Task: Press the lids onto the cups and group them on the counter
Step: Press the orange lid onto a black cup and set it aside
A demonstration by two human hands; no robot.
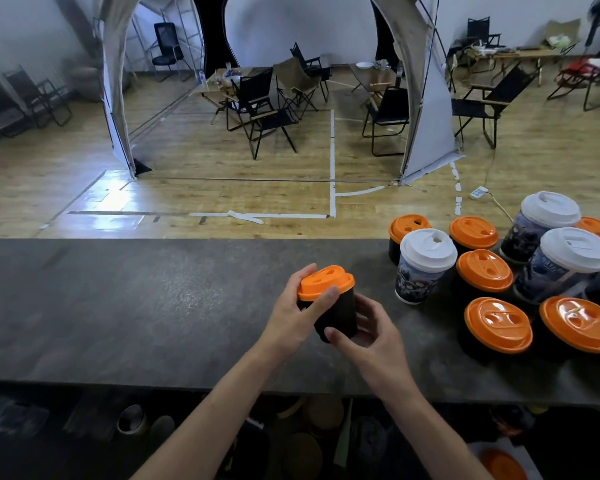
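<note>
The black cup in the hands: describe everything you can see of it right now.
The black cup is plain, matte and dark, likely paper, capped by a glossy orange lid with two recesses. It tilts slightly left over the grey counter, apart from the grouped cups. The left hand grips it at the lid's rim, thumb across the front; the right hand holds its base.
</note>
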